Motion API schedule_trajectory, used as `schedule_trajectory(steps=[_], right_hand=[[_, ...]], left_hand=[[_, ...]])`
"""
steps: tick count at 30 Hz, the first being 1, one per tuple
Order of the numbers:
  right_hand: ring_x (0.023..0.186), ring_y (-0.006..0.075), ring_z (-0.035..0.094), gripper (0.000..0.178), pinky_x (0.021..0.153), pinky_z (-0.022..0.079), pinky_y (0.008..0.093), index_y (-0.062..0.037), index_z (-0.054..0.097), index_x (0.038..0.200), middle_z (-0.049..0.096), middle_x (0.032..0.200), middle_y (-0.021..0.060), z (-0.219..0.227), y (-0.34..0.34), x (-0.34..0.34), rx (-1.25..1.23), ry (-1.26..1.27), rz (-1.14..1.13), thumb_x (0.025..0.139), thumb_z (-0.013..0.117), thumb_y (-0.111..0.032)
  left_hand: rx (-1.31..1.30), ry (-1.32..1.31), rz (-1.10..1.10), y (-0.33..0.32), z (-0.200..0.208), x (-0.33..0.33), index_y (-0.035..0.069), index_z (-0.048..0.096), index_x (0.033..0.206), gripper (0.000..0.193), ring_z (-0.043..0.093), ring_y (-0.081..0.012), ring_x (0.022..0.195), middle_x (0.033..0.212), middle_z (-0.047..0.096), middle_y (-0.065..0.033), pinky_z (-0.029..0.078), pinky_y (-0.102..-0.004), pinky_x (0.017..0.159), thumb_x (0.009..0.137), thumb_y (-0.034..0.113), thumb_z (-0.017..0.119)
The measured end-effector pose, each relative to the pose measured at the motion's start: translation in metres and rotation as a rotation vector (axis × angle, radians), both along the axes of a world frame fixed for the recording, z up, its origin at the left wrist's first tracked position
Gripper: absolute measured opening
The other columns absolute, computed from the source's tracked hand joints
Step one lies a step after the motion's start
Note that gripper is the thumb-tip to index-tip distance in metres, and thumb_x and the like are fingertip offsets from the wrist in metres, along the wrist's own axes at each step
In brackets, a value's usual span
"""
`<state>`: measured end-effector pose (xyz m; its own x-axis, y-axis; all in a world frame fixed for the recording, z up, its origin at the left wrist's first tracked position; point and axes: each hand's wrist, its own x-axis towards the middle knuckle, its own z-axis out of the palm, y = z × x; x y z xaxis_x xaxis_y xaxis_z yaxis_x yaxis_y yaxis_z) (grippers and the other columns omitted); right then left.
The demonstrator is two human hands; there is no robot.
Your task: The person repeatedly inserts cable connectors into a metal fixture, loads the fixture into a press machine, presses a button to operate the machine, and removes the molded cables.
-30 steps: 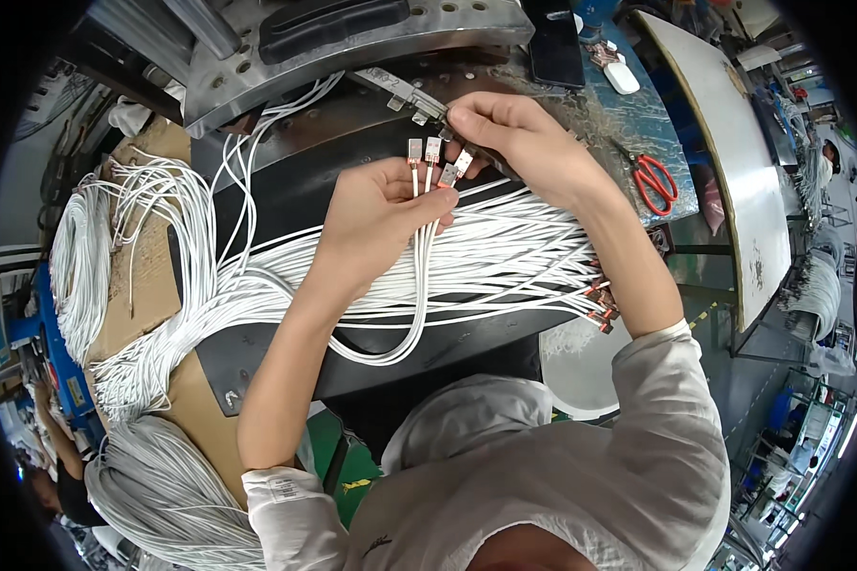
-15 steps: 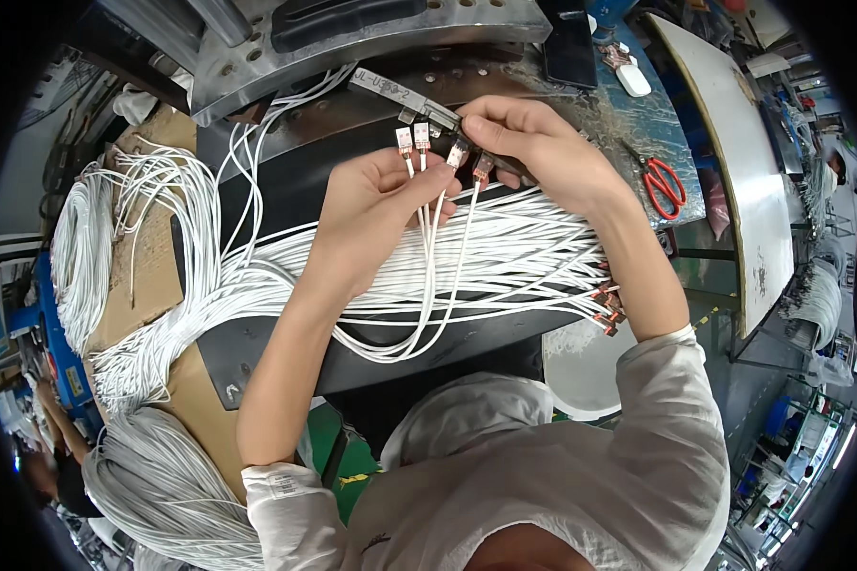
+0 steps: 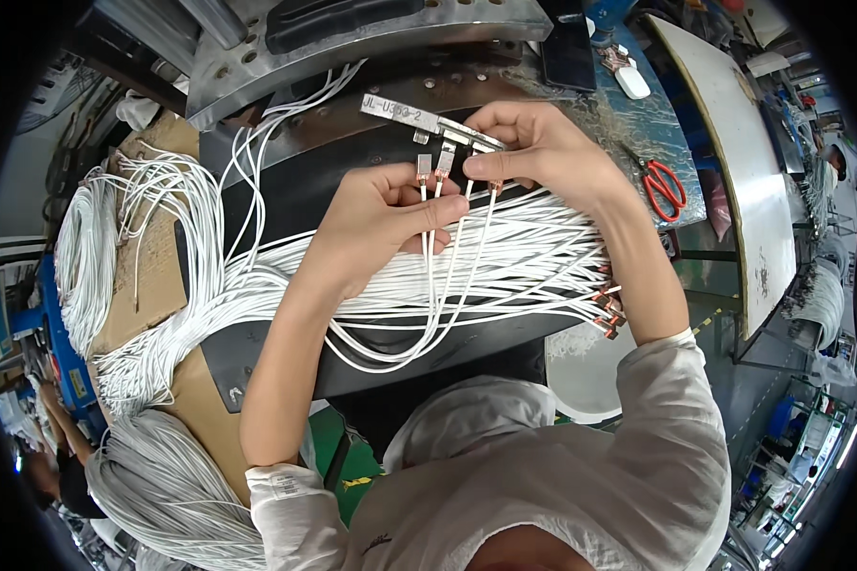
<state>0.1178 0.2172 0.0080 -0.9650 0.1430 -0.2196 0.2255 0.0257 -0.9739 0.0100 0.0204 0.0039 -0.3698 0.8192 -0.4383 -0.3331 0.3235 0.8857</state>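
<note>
My left hand (image 3: 376, 214) is closed on white cables (image 3: 430, 252), thumb against fingers. Two of these end in small metal plug connectors (image 3: 424, 167) that stick up above its fingers. My right hand (image 3: 543, 157) grips the right end of a narrow metal bar fixture (image 3: 402, 112), held tilted above the bench. Its thumb presses near the bar's lower edge, where another cable runs up; that cable's end is partly covered. One more connector with copper-coloured parts (image 3: 495, 187) hangs just below the right hand. Under both hands lies a wide bundle of white cables (image 3: 533, 238).
A heavy steel press block (image 3: 371, 52) stands at the back. Red-handled scissors or pliers (image 3: 664, 188) lie on the blue surface at right, near a white rounded object (image 3: 631, 82). Coiled cables (image 3: 167, 485) fill the left side. A white tub (image 3: 586, 376) sits below the bench edge.
The metal bar has shifted right and tilts less steeply. My left hand has moved slightly right, its connectors now closer under the bar. My right thumb now presses where my left thumb held a plug.
</note>
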Motion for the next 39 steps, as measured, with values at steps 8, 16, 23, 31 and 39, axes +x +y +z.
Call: schedule_trajectory(steps=[8,16,23,31,39], right_hand=[[0.069,0.0053,0.059,0.033,0.059,0.045,0.0197,0.0031,0.064,0.112,0.070,0.086,0.0039,0.002,0.000,0.000,0.046,0.010,-0.012,0.083,0.077,-0.008],[0.067,0.0069,0.061,0.035,0.057,0.047,0.0209,0.0034,0.066,0.113,0.071,0.086,0.0051,-0.002,0.003,-0.002,0.079,0.008,-0.030,0.082,0.079,-0.006],[0.075,0.0095,0.064,0.034,0.059,0.049,0.0230,0.0022,0.068,0.112,0.071,0.097,0.0090,0.005,0.023,-0.023,0.275,-0.056,0.102,0.080,0.079,-0.004],[0.106,0.0261,0.062,0.034,0.088,0.050,0.0370,-0.0057,0.066,0.121,0.060,0.129,0.0143,-0.005,0.059,-0.094,1.105,0.355,0.002,0.089,0.069,-0.018],[0.110,0.0297,0.061,0.031,0.096,0.047,0.0424,-0.0117,0.066,0.117,0.064,0.121,0.0126,-0.065,0.100,-0.169,1.353,0.693,-0.449,0.093,0.060,-0.030]], left_hand=[[0.041,-0.009,-0.015,-0.003,-0.001,-0.003,0.000,0.069,0.106,0.031,0.064,-0.0090,0.069,0.081,0.067,-0.0032,0.054,-0.0215,0.064,0.087,0.022,0.078],[0.039,0.003,-0.033,-0.004,0.003,-0.005,0.000,0.071,0.106,0.033,0.064,-0.0085,0.069,0.080,0.066,-0.0023,0.054,-0.0220,0.063,0.089,0.027,0.077],[-0.010,0.166,-0.041,-0.003,0.010,-0.014,-0.002,0.073,0.103,0.032,0.064,-0.0105,0.069,0.078,0.066,-0.0037,0.052,-0.0271,0.061,0.087,0.027,0.077],[0.098,1.720,0.187,0.022,-0.002,-0.052,-0.001,0.069,0.106,0.028,0.063,-0.0283,0.097,0.095,0.066,-0.0090,0.053,-0.0402,0.075,0.080,0.011,0.072],[-0.075,2.041,0.269,0.065,-0.040,-0.078,0.003,0.057,0.124,0.050,0.060,-0.0321,0.106,0.112,0.062,-0.0129,0.055,-0.0425,0.080,0.075,0.004,0.070]])
